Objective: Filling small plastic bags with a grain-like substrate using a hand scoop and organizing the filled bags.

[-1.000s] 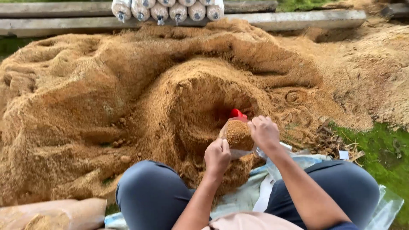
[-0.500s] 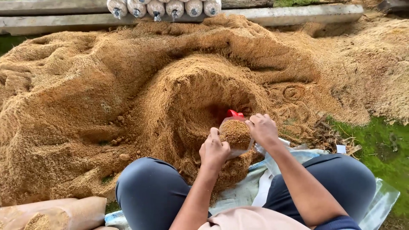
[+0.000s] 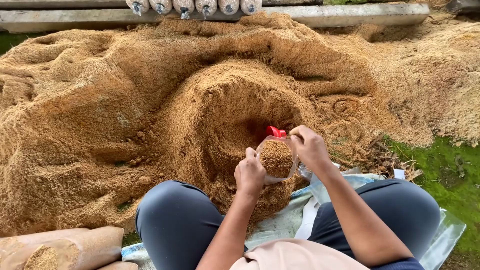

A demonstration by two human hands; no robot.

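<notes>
Seated before a sawdust heap [image 3: 150, 115], left hand [image 3: 249, 174] and right hand [image 3: 310, 147] each grasp the rim of a clear bag [image 3: 276, 159], keeping its sawdust-filled mouth upright and open.

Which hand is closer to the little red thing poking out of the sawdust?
The right hand. Its fingertips sit just beside the red piece, at the far rim of the clear sawdust-filled bag. The left hand grips the bag's near side, lower down and farther from it.
</notes>
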